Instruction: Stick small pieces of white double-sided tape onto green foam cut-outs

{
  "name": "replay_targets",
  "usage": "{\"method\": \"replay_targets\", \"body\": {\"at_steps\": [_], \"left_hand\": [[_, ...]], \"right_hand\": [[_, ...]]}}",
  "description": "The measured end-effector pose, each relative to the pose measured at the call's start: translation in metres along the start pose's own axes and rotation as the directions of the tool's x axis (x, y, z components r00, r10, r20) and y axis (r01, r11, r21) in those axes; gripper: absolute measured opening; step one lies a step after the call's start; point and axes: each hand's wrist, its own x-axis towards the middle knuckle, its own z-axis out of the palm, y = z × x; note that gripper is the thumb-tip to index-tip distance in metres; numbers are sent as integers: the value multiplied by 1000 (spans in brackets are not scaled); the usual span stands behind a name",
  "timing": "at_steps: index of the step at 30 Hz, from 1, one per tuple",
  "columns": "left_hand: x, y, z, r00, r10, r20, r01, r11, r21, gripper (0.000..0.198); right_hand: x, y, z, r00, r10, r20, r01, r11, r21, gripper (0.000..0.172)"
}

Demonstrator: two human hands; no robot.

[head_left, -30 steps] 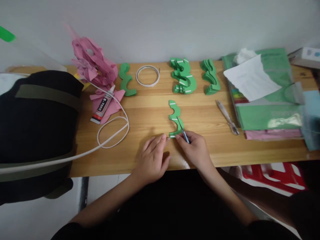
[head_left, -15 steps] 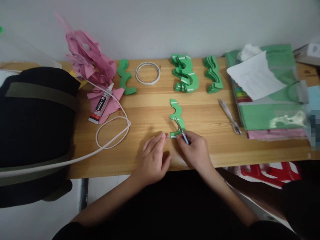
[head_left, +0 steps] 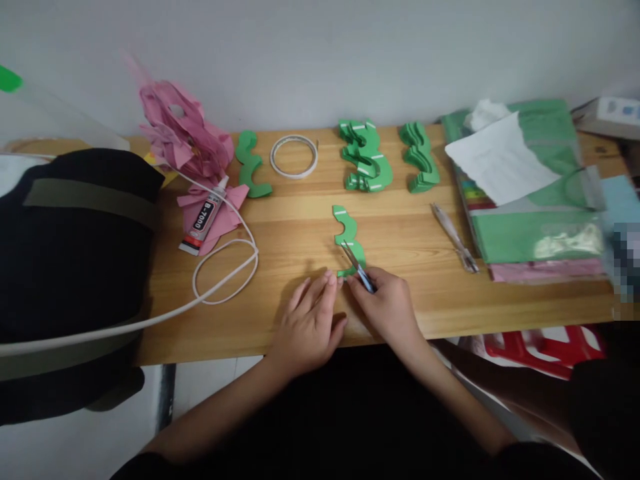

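Observation:
A wavy green foam piece (head_left: 345, 230) with white strips across it lies flat on the table in front of me. My right hand (head_left: 387, 300) is closed around small scissors (head_left: 356, 263) with a blue handle, their slim blades slightly parted over the piece. The right thumb and forefinger touch down by the piece's near end, where its lower strip is covered. Fingers stretched out on the wood, my left hand (head_left: 307, 320) rests just left of that end, its thumb apart. Its fingertips are close to the right ones; anything tiny between them is hidden.
Along the back stand green wavy stacks (head_left: 367, 157), (head_left: 420, 157), (head_left: 254, 167) and a tape roll (head_left: 316, 160). Pink scraps (head_left: 187, 133), a glue tube (head_left: 203, 223) and a white cable (head_left: 200, 307) lie left. A pen-like tool (head_left: 454, 237) and green packets (head_left: 530, 233) sit right.
The view has shifted slightly, so the table sits lower in it. My right fingers have moved onto the foam piece's near end, covering its lower white strip. The left hand stays nearly still.

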Motion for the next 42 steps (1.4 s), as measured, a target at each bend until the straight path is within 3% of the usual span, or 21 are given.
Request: {"method": "replay_targets", "body": {"at_steps": [7,11,15,19,22,25,30,33,36,39,42], "left_hand": [[2,2,2,999,12,-48,-8,997,81,80],[1,1,4,999,2,-54,3,997,83,77],[0,2,4,999,-21,-24,22,999,46,78],[3,2,-2,990,-132,56,139,981,-138,80],[8,1,-4,964,-260,52,262,906,-331,78],[12,-1,-4,924,-381,36,347,796,-496,71],[19,-3,-9,860,-502,88,426,611,-667,53],[24,-3,-17,836,-494,239,459,391,-798,43],[29,-1,-23,848,-415,329,435,194,-879,42],[32,4,-23,867,-361,344,429,190,-883,42],[32,10,-19,872,-356,335,455,337,-825,44]], "right_hand": [[4,-4,-2,1000,-13,22,16,983,-183,20],[9,-1,-9,999,-20,-27,14,976,-218,23],[14,5,-16,999,-18,-47,11,990,-141,27],[17,15,-21,999,-33,18,32,998,57,25],[15,21,-25,992,14,123,-50,954,295,31],[12,25,-29,976,86,201,-183,826,534,37],[10,27,-30,977,122,173,-211,613,761,41],[10,24,-31,972,160,170,-231,548,804,40],[5,17,-34,966,148,212,-259,539,801,41],[-1,7,-34,957,103,273,-283,555,782,41],[-5,1,-31,947,63,315,-293,570,768,40]]}}
